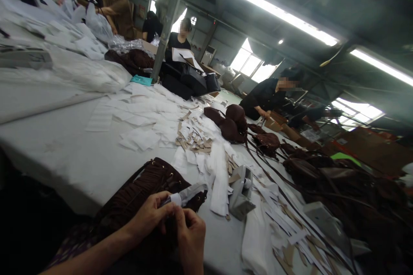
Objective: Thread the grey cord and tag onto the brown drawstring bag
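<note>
The person's left hand (148,217) and right hand (190,234) meet at the bottom edge of the view, at about 6 o'clock, over a ruched brown bag (142,193) that lies on the white table (64,150) just in front of them. The left fingers are closed in a pinch on a small white strip (177,198) that seems to run into a grey, tape-like piece (193,190) pointing toward 2 o'clock; the right hand is curled just under it, thumb and fingertips drawn in against the same spot, though how firmly it grips cannot be told. A likely slip here is that the strip tears or sticks to itself or to the fingers, since both hands crowd one tiny point. The grey piece hangs just above the bag's dark fabric, so it could catch on the folds or land crooked. At 3 o'clock from the hands, near them, a grey tape dispenser (240,191) stands among loose paper scraps (193,137) and white cloth strips (219,180); a sweeping elbow or wrist could drag these onto the bag. Further out at 1 o'clock, more brown bags (232,122) with long straps trail across the table, well apart from the hands, where other people (267,94) work.
</note>
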### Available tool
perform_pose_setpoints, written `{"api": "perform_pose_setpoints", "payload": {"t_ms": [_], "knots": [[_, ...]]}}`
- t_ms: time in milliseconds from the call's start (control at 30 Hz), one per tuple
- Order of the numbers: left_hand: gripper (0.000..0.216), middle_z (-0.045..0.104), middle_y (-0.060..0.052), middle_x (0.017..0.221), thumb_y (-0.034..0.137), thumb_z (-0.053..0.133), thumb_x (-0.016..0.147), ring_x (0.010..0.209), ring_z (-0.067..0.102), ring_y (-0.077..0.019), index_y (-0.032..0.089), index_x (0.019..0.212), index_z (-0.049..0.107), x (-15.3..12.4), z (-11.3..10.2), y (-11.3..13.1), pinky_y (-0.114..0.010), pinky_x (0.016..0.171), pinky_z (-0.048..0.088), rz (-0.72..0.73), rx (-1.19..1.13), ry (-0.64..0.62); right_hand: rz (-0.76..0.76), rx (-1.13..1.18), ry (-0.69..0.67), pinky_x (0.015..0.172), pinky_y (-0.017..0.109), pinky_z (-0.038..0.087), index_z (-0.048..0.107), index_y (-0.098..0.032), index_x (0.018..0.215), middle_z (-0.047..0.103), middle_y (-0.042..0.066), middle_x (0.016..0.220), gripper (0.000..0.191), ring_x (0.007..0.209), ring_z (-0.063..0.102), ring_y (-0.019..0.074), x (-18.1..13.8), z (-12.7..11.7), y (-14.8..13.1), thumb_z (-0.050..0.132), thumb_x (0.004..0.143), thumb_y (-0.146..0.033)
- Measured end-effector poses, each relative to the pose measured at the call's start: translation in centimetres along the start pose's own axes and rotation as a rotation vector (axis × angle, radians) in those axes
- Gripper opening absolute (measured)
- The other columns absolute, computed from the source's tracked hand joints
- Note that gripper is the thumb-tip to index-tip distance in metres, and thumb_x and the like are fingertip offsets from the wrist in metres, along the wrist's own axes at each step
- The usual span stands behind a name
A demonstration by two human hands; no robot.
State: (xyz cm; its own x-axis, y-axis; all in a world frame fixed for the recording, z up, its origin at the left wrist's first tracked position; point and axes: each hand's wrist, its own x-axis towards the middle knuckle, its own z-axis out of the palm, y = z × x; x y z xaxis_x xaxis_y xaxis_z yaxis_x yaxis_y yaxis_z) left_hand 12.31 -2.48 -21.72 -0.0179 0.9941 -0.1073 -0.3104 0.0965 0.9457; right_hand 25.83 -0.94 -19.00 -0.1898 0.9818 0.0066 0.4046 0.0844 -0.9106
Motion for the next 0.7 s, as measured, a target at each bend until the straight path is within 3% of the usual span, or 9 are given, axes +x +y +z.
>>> {"api": "perform_pose_setpoints", "payload": {"t_ms": [200,367,533,700], "knots": [[0.034,0.049,0.002,0.067,0.045,0.063,0.08,0.054,0.043,-0.0084,0.011,0.086,0.06,-0.1,-0.2,-0.3,-0.017,0.04,0.048,-0.006,-0.022,-0.018,0.052,0.007,-0.019,0.049,0.023,0.035,0.068,-0.013,0.063,0.059,0.002,0.055,0.043,0.053,0.047,0.0134,0.2,0.3,0.8,0.058,0.082,-0.05],[0.041,0.049,0.003,0.067,0.057,0.057,0.081,0.059,0.049,-0.0107,0.016,0.086,0.054,0.0,-0.4,-0.8,-0.017,0.041,0.05,-0.068,-0.068,0.019,0.071,0.061,-0.059,0.045,0.023,0.031,0.067,-0.012,0.061,0.055,0.0,0.052,0.043,0.05,0.041,0.0111,0.8,1.1,1.4,0.059,0.081,-0.049],[0.047,0.041,0.008,0.056,0.065,0.051,0.079,0.037,0.04,-0.0059,0.019,0.075,0.046,0.5,-0.6,-1.7,-0.014,0.026,0.037,-0.066,0.006,0.082,0.126,0.139,-0.08,0.04,0.022,0.026,0.066,-0.012,0.062,0.05,-0.002,0.049,0.042,0.044,0.036,0.0088,0.6,2.0,1.8,0.059,0.081,-0.048],[0.045,0.04,0.01,0.053,0.064,0.051,0.08,0.03,0.034,-0.0038,0.019,0.075,0.045,0.5,-0.5,-1.4,-0.013,0.024,0.033,-0.064,-0.007,0.094,0.166,0.236,-0.147,0.039,0.02,0.027,0.072,-0.01,0.071,0.05,-0.002,0.048,0.039,0.042,0.039,0.0086,0.6,1.5,1.6,0.066,0.075,-0.049]]}}
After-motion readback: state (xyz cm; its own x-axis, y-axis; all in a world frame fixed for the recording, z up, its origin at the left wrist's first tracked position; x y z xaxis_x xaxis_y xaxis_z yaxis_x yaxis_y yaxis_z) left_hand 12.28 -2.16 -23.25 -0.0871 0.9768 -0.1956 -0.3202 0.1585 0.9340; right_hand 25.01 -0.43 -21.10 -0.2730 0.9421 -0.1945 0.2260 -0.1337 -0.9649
